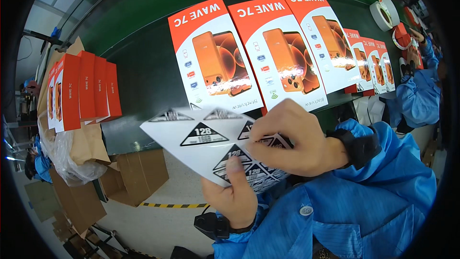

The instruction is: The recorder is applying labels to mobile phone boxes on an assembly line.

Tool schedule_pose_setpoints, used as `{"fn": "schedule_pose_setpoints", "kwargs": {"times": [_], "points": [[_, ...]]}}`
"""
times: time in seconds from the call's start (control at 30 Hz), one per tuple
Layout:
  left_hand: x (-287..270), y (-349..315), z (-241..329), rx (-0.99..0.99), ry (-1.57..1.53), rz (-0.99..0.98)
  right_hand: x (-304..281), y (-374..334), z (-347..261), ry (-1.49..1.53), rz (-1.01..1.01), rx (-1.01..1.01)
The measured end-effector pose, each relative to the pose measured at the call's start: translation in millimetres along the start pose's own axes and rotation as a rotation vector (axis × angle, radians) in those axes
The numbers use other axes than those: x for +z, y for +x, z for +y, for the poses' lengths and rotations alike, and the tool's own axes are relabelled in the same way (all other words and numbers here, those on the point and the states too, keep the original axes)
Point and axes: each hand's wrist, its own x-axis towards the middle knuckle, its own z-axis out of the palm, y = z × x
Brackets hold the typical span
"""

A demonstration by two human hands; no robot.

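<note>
A white sheet of black triangular stickers point(191, 149) is held over the near edge of the table. My left hand point(235, 199) grips its lower edge, the thumb flat on the printed face and the fingers hidden beneath. My right hand point(297, 139) is closed over the sheet's right part, with thumb and forefinger pinching at a sticker; whether that sticker is lifted cannot be seen. Just beyond the sheet lie three white and orange phone boxes, a left one point(184, 74), a middle one point(247, 38) and a right one point(306, 26). The sheet overlaps the left box's near edge.
Smaller-looking phone boxes point(354, 43) continue the row to the right, with white tape rolls point(381, 17) beyond. Orange boxes point(86, 86) stand at the left near clear plastic point(79, 163) and an open carton point(139, 177). A co-worker's blue sleeve point(419, 96) is at far right.
</note>
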Motion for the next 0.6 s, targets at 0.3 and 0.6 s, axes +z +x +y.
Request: {"fn": "schedule_pose_setpoints", "kwargs": {"times": [0.3,0.6], "points": [[-23,14,-21,0.681,0.461,-1.01,-68,23,53,0.653,-0.057,0.5],[24,-11,-42,0.976,0.627,-0.668,-38,20,54,0.602,-0.617,0.645]]}}
